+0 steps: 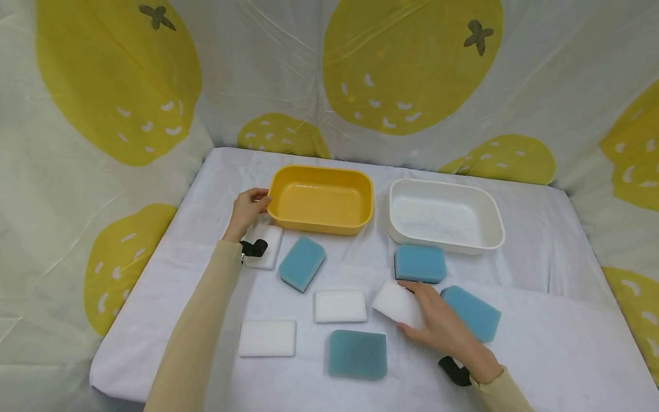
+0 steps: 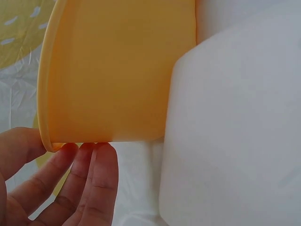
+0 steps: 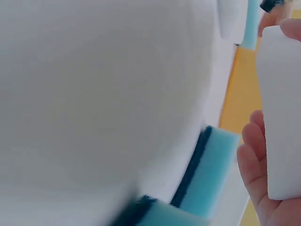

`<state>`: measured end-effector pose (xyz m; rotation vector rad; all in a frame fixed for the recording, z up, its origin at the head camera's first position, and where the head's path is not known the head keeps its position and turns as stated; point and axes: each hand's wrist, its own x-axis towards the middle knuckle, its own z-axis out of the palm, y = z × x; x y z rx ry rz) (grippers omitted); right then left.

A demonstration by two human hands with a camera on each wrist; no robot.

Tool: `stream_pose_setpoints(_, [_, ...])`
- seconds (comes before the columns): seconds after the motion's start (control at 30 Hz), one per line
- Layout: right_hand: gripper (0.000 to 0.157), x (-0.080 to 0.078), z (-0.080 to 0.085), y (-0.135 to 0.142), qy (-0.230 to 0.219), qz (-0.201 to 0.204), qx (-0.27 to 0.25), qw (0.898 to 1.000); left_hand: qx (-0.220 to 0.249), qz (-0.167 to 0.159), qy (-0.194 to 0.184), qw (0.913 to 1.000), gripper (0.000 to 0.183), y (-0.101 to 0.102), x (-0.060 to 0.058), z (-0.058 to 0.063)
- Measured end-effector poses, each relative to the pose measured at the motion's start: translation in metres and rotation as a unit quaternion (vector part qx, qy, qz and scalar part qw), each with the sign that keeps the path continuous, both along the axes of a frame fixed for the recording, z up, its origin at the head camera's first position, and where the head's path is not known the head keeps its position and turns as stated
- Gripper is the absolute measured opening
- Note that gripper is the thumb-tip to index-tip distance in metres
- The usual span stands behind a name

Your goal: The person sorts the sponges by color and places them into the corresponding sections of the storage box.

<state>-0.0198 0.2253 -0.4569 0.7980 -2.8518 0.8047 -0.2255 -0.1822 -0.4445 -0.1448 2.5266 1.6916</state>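
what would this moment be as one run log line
left hand: holds yellow basin by rim | right hand: holds white sponge | white basin: untouched | blue sponges: four, on cloth

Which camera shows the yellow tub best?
The head view: the yellow tub shows almost whole, inside included. The left wrist view gives part of its outside up close; the right wrist view, only a blurred part.

blue sponge (image 1: pixel 420 263) before white tub (image 1: pixel 445 220), narrow gap beside yellow tub (image 1: pixel 321 200)
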Motion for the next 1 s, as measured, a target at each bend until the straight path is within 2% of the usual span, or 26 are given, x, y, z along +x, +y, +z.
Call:
stream_pose_setpoints(0.4, [0.074,-0.030,0.024,-0.010,0.027,0.025,-0.035,0.999,0.000,0.002,-0.004,1.0000,0.035,-0.001,0.001,0.001])
stream_pose_setpoints(0.63, [0.071,-0.058,0.040,-0.021,0.034,0.046,-0.038,0.998,0.004,0.003,-0.007,1.0000,0.035,0.000,0.002,0.004])
stream_pose_setpoints(0.87, [0.069,-0.088,0.053,-0.035,0.056,0.092,-0.056,0.993,0.001,0.003,-0.013,0.9999,0.035,0.000,0.002,0.004])
stream_pose_setpoints(1.0, [0.070,-0.102,0.058,-0.044,0.061,0.104,-0.050,0.991,-0.001,0.001,-0.009,1.0000,0.035,0.000,0.002,0.003])
